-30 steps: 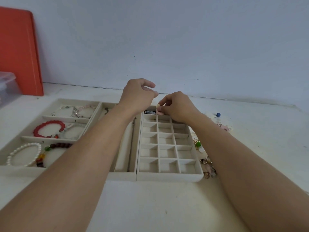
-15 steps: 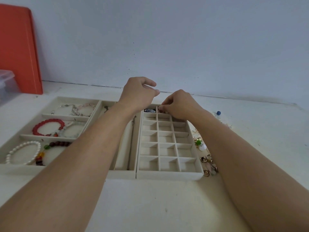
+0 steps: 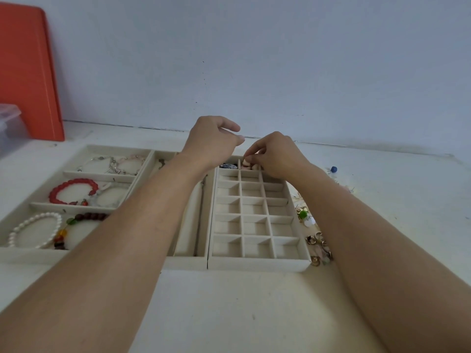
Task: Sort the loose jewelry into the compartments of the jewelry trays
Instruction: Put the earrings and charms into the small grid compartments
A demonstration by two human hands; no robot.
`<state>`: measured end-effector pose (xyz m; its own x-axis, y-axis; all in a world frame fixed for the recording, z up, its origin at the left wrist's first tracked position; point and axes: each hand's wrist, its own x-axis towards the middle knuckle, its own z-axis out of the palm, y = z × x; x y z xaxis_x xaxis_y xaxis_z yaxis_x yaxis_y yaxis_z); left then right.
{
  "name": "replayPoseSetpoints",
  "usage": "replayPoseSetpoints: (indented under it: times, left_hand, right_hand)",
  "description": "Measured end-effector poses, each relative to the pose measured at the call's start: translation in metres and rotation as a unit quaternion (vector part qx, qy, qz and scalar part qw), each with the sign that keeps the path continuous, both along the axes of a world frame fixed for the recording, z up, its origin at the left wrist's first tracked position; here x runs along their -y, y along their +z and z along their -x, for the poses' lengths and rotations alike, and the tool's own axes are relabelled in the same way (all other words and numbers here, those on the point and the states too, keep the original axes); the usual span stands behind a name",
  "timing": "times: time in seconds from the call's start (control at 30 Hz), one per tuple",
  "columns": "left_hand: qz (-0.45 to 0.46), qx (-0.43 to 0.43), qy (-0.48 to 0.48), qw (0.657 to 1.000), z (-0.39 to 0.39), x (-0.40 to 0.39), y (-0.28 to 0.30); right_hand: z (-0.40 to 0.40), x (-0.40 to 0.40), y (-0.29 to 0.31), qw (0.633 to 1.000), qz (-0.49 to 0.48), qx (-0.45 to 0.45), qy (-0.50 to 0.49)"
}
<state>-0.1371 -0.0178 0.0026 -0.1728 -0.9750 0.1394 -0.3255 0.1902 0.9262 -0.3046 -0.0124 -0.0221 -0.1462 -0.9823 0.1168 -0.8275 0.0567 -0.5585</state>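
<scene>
A cream grid tray with many small square compartments lies in front of me. My right hand hovers over its far row and pinches a small pink jewelry piece at the far middle compartment. A dark blue piece lies in the far left compartment. My left hand hangs just left of the right one, above the tray's far left corner, its fingers loosely curled around nothing I can see. Loose jewelry lies on the table right of the tray: a green bead piece, gold rings and a blue bead.
A bracelet tray at the left holds a red bracelet, a pearl bracelet and others. Between the two trays sits a tray with long slots. An orange board and a clear plastic box stand at the far left by the wall.
Both hands stay almost where they were. The right fingers keep hold of the pink piece at the far middle compartment.
</scene>
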Motion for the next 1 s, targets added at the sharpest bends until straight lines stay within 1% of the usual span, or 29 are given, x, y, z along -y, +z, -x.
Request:
replayPoseSetpoints:
  times: [0.17,0.4,0.5,0.6,0.83,1.0]
  left_hand:
    - [-0.001,0.000,0.000,1.000,0.0000,-0.0006,0.0004]
    - [0.005,0.001,0.000,1.000,-0.0002,-0.0010,0.0008]
    - [0.005,0.003,0.000,1.000,0.0001,-0.0011,0.0008]
    - [0.003,0.003,-0.002,1.000,-0.0003,-0.0012,0.0011]
    - [0.003,-0.002,0.005,1.000,-0.0016,-0.0016,0.0025]
    - [0.006,0.003,0.005,1.000,-0.0012,-0.0031,0.0041]
  right_hand:
    - [0.0004,-0.0002,0.0027,1.000,0.003,-0.024,-0.020]
    - [-0.0009,-0.0024,0.0083,0.999,-0.002,-0.042,-0.011]
    - [-0.0032,-0.0030,0.0082,0.997,-0.008,-0.074,0.007]
    - [-0.0030,-0.0038,0.0075,0.994,-0.014,-0.108,0.000]
    - [-0.0004,-0.0054,0.0099,0.991,0.008,-0.135,-0.011]
    - [-0.0014,-0.0071,0.0079,0.985,-0.006,-0.171,0.002]
